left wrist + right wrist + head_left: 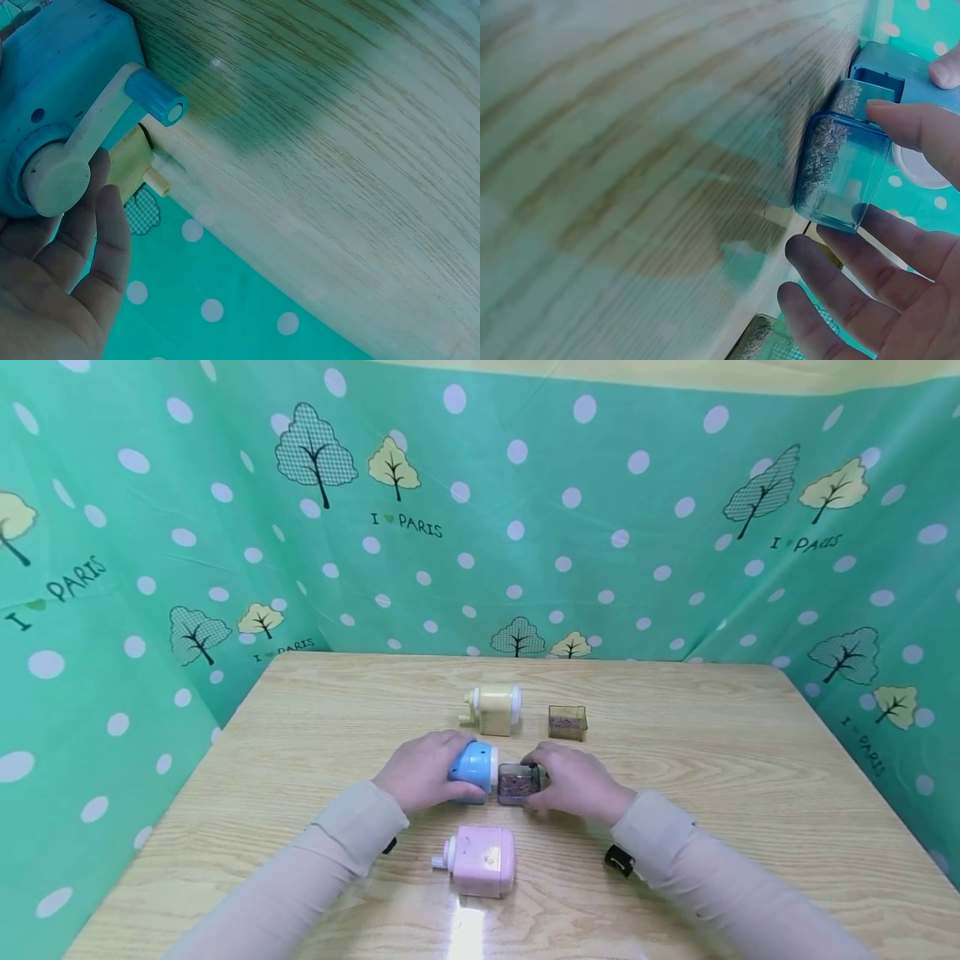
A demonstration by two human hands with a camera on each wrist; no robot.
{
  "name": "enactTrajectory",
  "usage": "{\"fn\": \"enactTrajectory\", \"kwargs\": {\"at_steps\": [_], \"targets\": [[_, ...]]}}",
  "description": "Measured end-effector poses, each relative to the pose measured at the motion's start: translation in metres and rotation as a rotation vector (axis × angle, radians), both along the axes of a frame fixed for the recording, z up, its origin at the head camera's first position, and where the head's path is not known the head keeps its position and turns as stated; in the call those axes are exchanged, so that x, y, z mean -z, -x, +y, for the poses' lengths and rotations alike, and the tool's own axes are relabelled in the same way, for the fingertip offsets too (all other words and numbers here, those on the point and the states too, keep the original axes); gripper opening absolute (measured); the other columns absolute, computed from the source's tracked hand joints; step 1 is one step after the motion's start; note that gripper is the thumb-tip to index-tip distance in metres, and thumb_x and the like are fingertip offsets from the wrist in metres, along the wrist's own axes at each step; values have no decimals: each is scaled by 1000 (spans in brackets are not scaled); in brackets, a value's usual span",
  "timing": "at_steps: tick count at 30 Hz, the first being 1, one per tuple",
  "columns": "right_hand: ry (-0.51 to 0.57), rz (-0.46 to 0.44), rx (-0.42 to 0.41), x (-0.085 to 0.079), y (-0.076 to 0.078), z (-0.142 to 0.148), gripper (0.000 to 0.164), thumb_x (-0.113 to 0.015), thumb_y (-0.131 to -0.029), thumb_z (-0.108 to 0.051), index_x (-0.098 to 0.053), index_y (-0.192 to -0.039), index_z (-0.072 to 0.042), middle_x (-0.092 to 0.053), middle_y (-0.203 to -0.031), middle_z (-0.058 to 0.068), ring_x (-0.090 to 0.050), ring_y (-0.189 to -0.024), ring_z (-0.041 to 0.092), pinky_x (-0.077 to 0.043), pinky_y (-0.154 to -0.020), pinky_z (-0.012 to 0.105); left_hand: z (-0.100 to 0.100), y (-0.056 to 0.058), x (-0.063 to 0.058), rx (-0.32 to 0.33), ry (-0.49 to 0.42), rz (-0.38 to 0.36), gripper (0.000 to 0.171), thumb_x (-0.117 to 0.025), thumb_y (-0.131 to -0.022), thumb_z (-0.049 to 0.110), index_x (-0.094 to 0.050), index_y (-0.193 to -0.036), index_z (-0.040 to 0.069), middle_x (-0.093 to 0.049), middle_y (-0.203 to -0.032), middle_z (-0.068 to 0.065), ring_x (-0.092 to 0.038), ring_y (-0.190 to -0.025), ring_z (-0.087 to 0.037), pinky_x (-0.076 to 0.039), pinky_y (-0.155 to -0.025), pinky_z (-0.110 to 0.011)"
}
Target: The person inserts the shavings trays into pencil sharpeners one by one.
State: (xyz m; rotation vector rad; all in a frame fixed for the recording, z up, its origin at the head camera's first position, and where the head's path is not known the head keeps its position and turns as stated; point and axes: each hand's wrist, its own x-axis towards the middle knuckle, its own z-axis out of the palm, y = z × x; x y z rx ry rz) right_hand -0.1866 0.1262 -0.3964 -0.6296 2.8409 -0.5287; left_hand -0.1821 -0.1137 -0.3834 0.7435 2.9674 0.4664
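A blue crank pencil sharpener (471, 766) lies on the table, its white end toward the right. My left hand (423, 772) grips its body from the left; in the left wrist view the white crank with a blue knob (156, 96) stands beside the fingers. Right of the sharpener is its see-through shavings drawer (829, 169), holding grey shavings. The thumb and index finger of my right hand (577, 783) pinch this drawer, while the other fingers spread loosely. The drawer's inner end meets the sharpener's slot; how deep it sits I cannot tell.
A yellow crank sharpener (497, 710) stands behind the blue one. To its right sits an amber drawer (567, 733) with shavings in it. Nearer to me lies a pink crank sharpener (483, 860). A green dotted curtain (517, 527) surrounds the wooden table (712, 735).
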Motion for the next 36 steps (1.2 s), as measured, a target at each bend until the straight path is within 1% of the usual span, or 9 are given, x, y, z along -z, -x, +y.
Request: {"fn": "enactTrajectory", "kwargs": {"at_steps": [5,20,29,36], "targets": [[11,-1,-6,-2,-1,-2,58,-85,-73,-32,-67,-124,-10,-67,-118,4,-64,-106,24,-53,-93,45,0,0,0,1,-1,2,79,-80,-76,54,-53,-138,13,-65,-125,-9,-63,-101,-23,-54,-86,-42],[19,3,-18,0,0,-5,59,-85,-74,-32,-66,-125,-9,-66,-119,4,-64,-106,25,-54,-93,45,0,0,-2,6,2,-2,79,-79,-77,53,-52,-139,13,-65,-126,-11,-63,-103,-24,-54,-86,-43],[13,4,-17,1,0,-7,60,-85,-74,-33,-66,-125,-10,-66,-118,3,-65,-105,24,-54,-92,44,-1,0,0,9,0,4,78,-79,-77,54,-52,-139,14,-65,-126,-10,-63,-102,-23,-54,-86,-42],[15,3,-19,2,0,-8,59,-85,-74,-33,-65,-125,-9,-66,-118,3,-65,-104,23,-55,-91,44,-2,1,2,20,-2,14,80,-79,-77,54,-52,-139,12,-65,-126,-11,-63,-101,-24,-54,-86,-42]]}}
